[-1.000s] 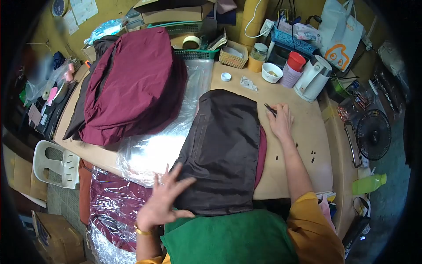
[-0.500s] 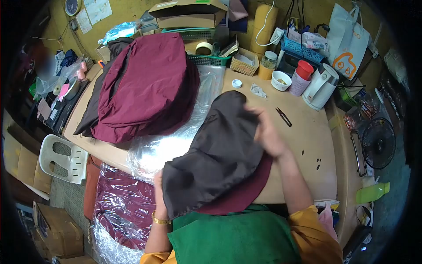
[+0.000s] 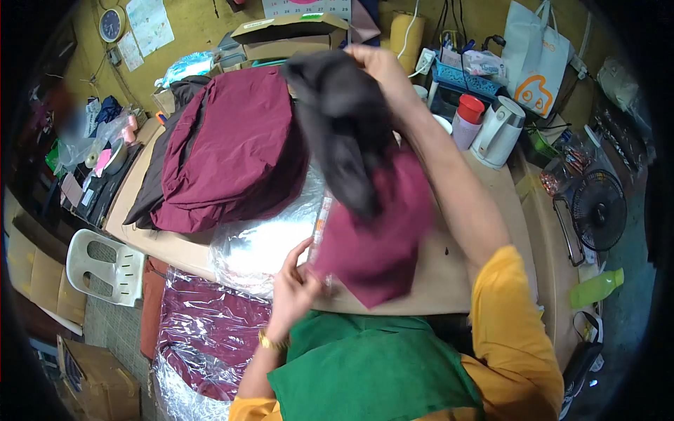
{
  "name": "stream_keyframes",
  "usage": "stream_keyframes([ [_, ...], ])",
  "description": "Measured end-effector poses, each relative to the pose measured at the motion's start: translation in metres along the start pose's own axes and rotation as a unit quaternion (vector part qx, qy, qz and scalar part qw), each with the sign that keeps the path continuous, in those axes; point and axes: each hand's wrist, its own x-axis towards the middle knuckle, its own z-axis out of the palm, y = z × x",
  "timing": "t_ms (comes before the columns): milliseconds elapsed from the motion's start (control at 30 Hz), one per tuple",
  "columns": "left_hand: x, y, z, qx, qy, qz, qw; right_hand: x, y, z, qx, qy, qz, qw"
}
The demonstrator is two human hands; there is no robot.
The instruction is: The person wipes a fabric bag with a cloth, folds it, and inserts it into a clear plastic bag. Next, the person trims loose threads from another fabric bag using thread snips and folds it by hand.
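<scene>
A two-sided piece of fabric, dark brown-black on one face and maroon on the other, hangs over the table, smeared by motion. High up at its top edge, my right hand is closed on the dark side, with the arm stretched forward. My left hand is low beside the maroon lower edge, its fingers apart; whether a fingertip touches the cloth I cannot tell. To the left lies a stack of maroon and dark fabric pieces. Clear plastic sheeting lies under and beside the stack.
Along the back right stand a white electric kettle, a red-lidded cup and a blue basket. A cardboard box sits at the back. Plastic-wrapped maroon fabric is below the table's left edge, near a white chair.
My right hand has lifted the fabric up and away from me, turning more maroon into view. My left hand has come off the dark side's left edge and moved slightly right.
</scene>
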Motion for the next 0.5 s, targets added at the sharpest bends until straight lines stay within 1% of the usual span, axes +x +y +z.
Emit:
stream_keyframes([
  [33, 0.023, -0.019, -0.021, 0.030, 0.023, 0.084, 0.996, 0.018, -0.026, 0.003, -0.101, 0.060, 0.016, 0.993],
  [67, 0.034, -0.004, -0.026, 0.022, 0.050, 0.189, 0.981, 0.025, -0.057, 0.002, -0.069, 0.111, 0.009, 0.991],
  [100, 0.045, 0.012, -0.032, 0.021, 0.076, 0.291, 0.953, 0.023, -0.080, -0.024, 0.019, 0.018, -0.048, 0.999],
  [133, 0.031, 0.058, -0.028, -0.016, 0.102, 0.400, 0.911, 0.021, -0.104, -0.051, 0.115, -0.084, -0.086, 0.986],
  [167, 0.020, 0.072, -0.028, 0.034, 0.145, 0.450, 0.880, 0.006, -0.109, -0.054, 0.165, -0.036, -0.070, 0.983],
  [233, 0.025, 0.088, -0.024, 0.044, 0.195, 0.454, 0.868, -0.029, -0.124, -0.048, 0.262, 0.058, -0.047, 0.962],
  [300, 0.034, 0.092, -0.024, 0.054, 0.262, 0.456, 0.848, -0.067, -0.137, -0.042, 0.353, 0.148, -0.025, 0.923],
  [333, 0.039, 0.091, -0.030, 0.057, 0.305, 0.458, 0.833, -0.089, -0.136, -0.057, 0.328, 0.151, -0.002, 0.933],
  [367, 0.040, 0.089, -0.047, 0.271, 0.356, 0.595, 0.667, -0.111, -0.136, -0.071, 0.303, 0.153, 0.021, 0.940],
  [400, 0.028, 0.090, -0.052, 0.330, 0.292, 0.581, 0.684, -0.138, -0.126, -0.082, 0.216, 0.149, 0.065, 0.963],
  [433, 0.015, 0.090, -0.054, 0.446, 0.191, 0.491, 0.724, -0.175, -0.104, -0.085, 0.082, 0.152, 0.132, 0.976],
  [467, 0.005, 0.086, -0.056, 0.547, 0.082, 0.386, 0.738, -0.212, -0.080, -0.084, -0.068, 0.142, 0.224, 0.962],
  [500, 0.003, 0.058, -0.059, 0.572, 0.007, 0.346, 0.744, -0.252, -0.053, -0.078, -0.184, 0.115, 0.302, 0.928],
])
